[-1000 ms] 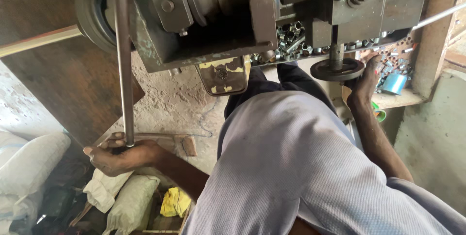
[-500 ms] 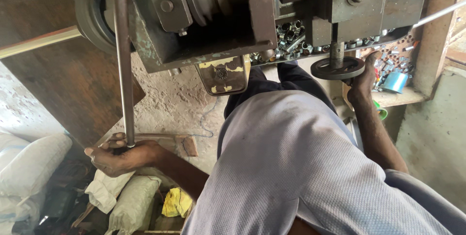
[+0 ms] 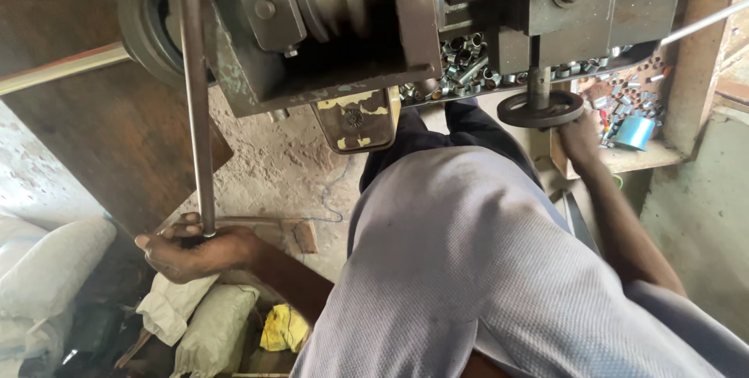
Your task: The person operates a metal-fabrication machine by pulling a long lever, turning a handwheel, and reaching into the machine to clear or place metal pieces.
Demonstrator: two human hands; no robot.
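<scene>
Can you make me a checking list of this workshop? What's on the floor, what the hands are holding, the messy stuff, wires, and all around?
Surface: dusty, gritty ground under the machine.
Job's things: long metal lever rod running down from a heavy grey machine; round dark handwheel on a short shaft.
Clutter: heap of small metal sleeves in the machine's tray, more on the wooden shelf by a blue cylinder; sacks, yellow rag.
Hands: left hand wrapped round the rod's lower end; right hand under the handwheel, fingers touching it.
Cables: thin wire on the ground.
Surroundings: dark wooden board, wall.
</scene>
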